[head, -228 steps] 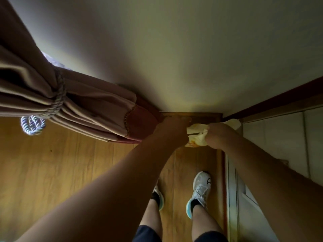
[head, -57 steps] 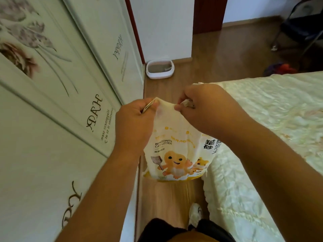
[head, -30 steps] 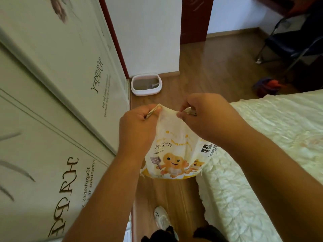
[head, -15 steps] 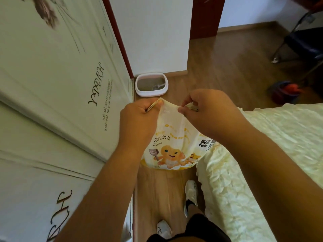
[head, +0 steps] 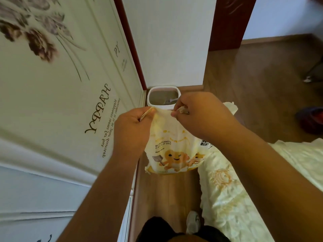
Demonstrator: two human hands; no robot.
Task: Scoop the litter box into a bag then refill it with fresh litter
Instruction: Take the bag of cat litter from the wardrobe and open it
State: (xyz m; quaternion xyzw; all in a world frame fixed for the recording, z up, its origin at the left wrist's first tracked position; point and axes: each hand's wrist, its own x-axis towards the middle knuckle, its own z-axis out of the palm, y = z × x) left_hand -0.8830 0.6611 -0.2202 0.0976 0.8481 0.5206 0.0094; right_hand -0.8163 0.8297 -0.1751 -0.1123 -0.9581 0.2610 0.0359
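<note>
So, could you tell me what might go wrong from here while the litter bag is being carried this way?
1. The left hand and right hand only pinch the top edge of the litter bag; the film could tear or slip.
2. The gap between the wardrobe and bed is narrow, so the hanging bag might snag.
3. A scoop lies in the litter box; pouring now could bury it.

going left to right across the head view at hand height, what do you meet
wardrobe door → left hand → cat litter bag → right hand → wooden floor
</note>
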